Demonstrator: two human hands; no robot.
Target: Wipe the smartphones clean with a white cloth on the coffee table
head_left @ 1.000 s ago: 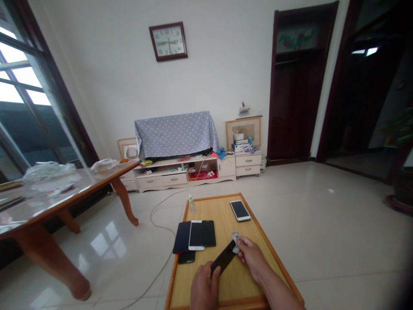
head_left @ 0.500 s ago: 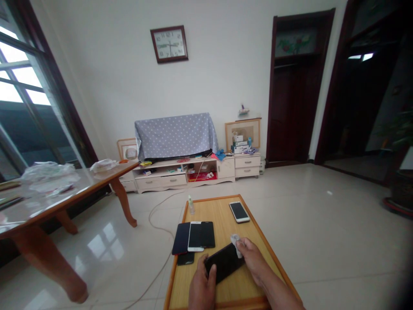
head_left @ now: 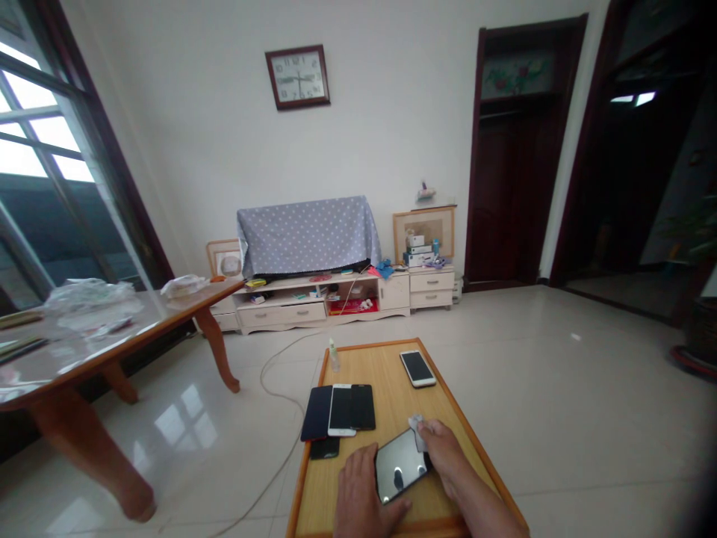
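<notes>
A dark smartphone (head_left: 402, 465) lies tilted above the low wooden table, its glossy screen up and bright with reflections. My left hand (head_left: 361, 489) grips its left end, fingers along the far edge and thumb by the near edge. At the phone's right end, my right hand (head_left: 447, 453) pinches a crumpled white tissue (head_left: 417, 430) against the corner. Left of the hands, a dark blue phone (head_left: 317, 412), a white-framed phone (head_left: 339, 411) and a black phone (head_left: 364, 407) overlap in a row. A smaller black phone (head_left: 325, 448) sits partly beneath them.
On the table (head_left: 386, 360) stand a small clear spray bottle (head_left: 334, 355) at the far left and a white phone (head_left: 417, 368) at the far right. A cable (head_left: 291, 400) runs over the floor. A larger table (head_left: 184, 306) with plastic bags is to the left.
The held phone has tipped, so its screen now reflects light instead of looking black. My left hand has shifted, its fingers spreading along the far edge. The tissue stays at the right end.
</notes>
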